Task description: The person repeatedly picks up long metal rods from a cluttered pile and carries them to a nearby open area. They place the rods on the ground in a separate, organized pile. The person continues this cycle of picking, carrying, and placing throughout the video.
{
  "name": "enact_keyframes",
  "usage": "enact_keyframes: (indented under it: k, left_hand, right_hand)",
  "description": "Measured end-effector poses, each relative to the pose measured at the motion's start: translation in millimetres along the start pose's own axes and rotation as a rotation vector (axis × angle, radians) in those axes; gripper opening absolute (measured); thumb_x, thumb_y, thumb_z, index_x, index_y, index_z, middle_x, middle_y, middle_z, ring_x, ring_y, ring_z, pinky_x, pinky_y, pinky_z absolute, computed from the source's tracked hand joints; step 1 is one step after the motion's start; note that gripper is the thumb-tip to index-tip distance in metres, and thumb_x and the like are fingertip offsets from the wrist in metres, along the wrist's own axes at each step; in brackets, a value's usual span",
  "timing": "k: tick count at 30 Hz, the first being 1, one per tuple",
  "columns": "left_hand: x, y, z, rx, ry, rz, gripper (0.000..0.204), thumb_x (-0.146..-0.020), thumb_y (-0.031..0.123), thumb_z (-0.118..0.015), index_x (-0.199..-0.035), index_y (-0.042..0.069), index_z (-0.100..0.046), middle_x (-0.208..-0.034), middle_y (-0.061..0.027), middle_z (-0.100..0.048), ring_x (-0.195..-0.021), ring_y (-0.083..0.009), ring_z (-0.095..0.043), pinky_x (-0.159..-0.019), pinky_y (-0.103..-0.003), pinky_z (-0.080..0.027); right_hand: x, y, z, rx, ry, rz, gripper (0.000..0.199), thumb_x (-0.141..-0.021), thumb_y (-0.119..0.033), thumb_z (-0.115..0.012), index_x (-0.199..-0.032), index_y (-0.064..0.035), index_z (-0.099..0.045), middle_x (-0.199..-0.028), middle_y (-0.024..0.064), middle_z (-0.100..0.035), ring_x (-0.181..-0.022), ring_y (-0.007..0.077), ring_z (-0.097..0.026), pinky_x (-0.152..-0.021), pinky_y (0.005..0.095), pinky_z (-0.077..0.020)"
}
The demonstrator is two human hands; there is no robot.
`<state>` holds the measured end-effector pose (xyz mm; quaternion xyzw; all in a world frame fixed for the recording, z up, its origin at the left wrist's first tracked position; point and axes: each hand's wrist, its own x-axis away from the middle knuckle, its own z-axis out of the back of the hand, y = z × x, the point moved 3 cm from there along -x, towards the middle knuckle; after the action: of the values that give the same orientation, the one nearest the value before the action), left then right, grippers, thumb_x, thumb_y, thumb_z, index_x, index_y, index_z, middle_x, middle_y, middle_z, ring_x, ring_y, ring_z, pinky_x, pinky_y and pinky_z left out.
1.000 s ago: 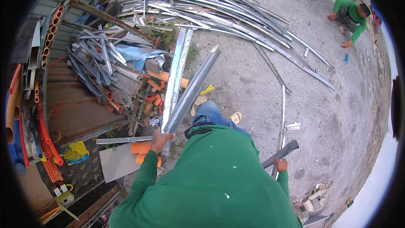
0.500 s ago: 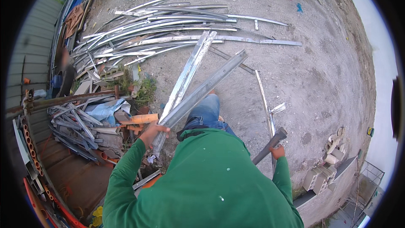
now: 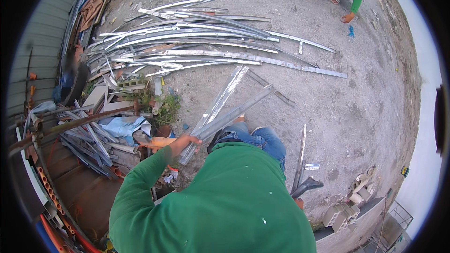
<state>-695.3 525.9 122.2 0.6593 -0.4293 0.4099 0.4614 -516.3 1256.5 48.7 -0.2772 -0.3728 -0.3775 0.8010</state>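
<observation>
Left hand (image 3: 183,141) fingers clamp two long metal channel strips (image 3: 225,110), now swung toward the big strip pile (image 3: 187,42) on the ground. Right hand (image 3: 298,202), mostly hidden, grips a dark tool (image 3: 307,186). View has turned; carrying continues.

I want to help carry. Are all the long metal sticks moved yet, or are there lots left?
Not all. A big pile of metal strips already lies on the gravel. The left hand grips two long metal channels, and the right hand holds a dark tool. More strips are heaped in the scrap stack on the left, and one strip lies loose nearby.
</observation>
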Motion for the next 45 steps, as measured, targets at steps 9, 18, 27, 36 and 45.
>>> enact_keyframes:
  k: [9, 18, 27, 36, 45]
  left_hand:
    - [-25, 70, 17, 0.374, 0.28, -0.1, 0.038, -0.082, 0.023, -0.068, -0.11, 0.001, -0.055, -0.081, -0.0098, -0.066, -0.064, -0.018, -0.064, -0.064, -0.032, -0.054]
    - [-73, 191, 43, 0.827, 0.426, -0.402, 0.027, -0.082, 0.02, -0.067, -0.099, 0.007, -0.052, -0.068, -0.0103, -0.063, -0.052, -0.0205, -0.064, -0.045, -0.032, -0.053]
    - [-84, 320, 101, 1.034, 0.598, -0.585, 0.028, -0.082, 0.02, -0.067, -0.101, 0.005, -0.054, -0.069, -0.0088, -0.059, -0.055, -0.0224, -0.063, -0.05, -0.036, -0.054]
    - [-166, 410, 49, 0.534, 0.229, -0.347, 0.117, -0.07, 0.074, -0.068, -0.155, 0.017, -0.012, -0.16, -0.0174, -0.008, -0.144, -0.0419, -0.017, -0.107, -0.053, -0.033]
    - [-192, 189, 101, -0.063, 0.612, 0.014, 0.116, -0.074, 0.07, -0.066, -0.15, -0.003, -0.018, -0.15, -0.0251, -0.033, -0.139, -0.035, -0.035, -0.114, -0.041, -0.03]
  right_hand:
    - [-77, -78, -6, 0.064, -0.142, 0.255, 0.02, -0.075, -0.022, -0.066, -0.09, -0.0102, -0.071, -0.088, 0.0192, -0.069, -0.083, 0.0328, -0.067, -0.077, 0.0399, -0.0523]
    - [-172, -257, 82, 0.112, -0.236, 0.243, 0.049, -0.071, -0.028, -0.072, -0.102, 0.0097, -0.065, -0.099, 0.0205, -0.071, -0.093, 0.0304, -0.068, -0.084, 0.0375, -0.052]
    - [-229, -399, 189, 0.348, -0.009, 0.381, 0.051, -0.067, -0.023, -0.071, -0.105, 0.0097, -0.064, -0.096, 0.0196, -0.071, -0.089, 0.0297, -0.069, -0.081, 0.0376, -0.053]
    - [-181, -524, 201, 0.456, 0.021, 0.266, 0.065, -0.068, -0.026, -0.076, -0.111, 0.018, -0.056, -0.103, 0.0249, -0.068, -0.099, 0.0329, -0.067, -0.088, 0.0373, -0.0506]
    - [-253, -524, 164, 0.27, -0.064, 0.411, 0.04, -0.073, -0.026, -0.071, -0.102, 0.001, -0.067, -0.093, 0.0184, -0.071, -0.086, 0.0294, -0.068, -0.08, 0.0385, -0.0516]
